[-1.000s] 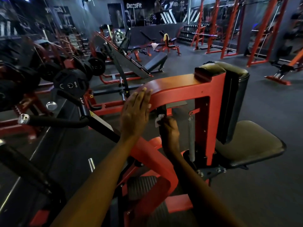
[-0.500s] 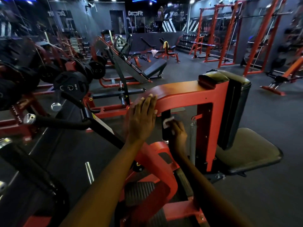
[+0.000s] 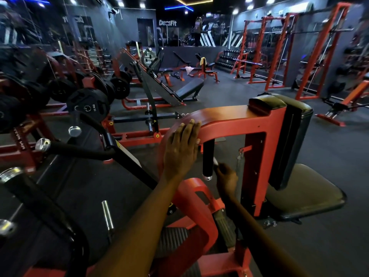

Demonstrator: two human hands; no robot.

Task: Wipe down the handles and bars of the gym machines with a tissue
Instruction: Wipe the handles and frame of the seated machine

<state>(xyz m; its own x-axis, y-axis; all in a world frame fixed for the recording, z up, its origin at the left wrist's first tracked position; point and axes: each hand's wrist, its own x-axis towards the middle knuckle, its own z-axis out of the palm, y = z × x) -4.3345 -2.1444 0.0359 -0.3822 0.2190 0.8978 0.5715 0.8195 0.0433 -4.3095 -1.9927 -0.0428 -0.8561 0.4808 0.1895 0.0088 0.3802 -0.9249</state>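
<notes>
A red machine frame [image 3: 235,118] arches over a short black vertical handle [image 3: 208,156] with a chrome end cap. My left hand [image 3: 181,148] lies flat with straight fingers on the curved left end of the red frame. My right hand [image 3: 226,177] sits just right of the handle's lower end and pinches a small white tissue [image 3: 215,161] whose tip touches or nearly touches the handle's side. Most of the tissue is hidden inside my fingers.
A black seat [image 3: 305,194] and upright back pad [image 3: 289,140] stand at the right. A long black padded lever [image 3: 83,150] and plate-loaded weights [image 3: 87,106] crowd the left. Benches and red racks [image 3: 279,50] fill the far floor. A person stands at the back wall.
My right hand has slid down the black handle with the tissue, from its upper part to beside its lower end. The left hand stays on the red frame.
</notes>
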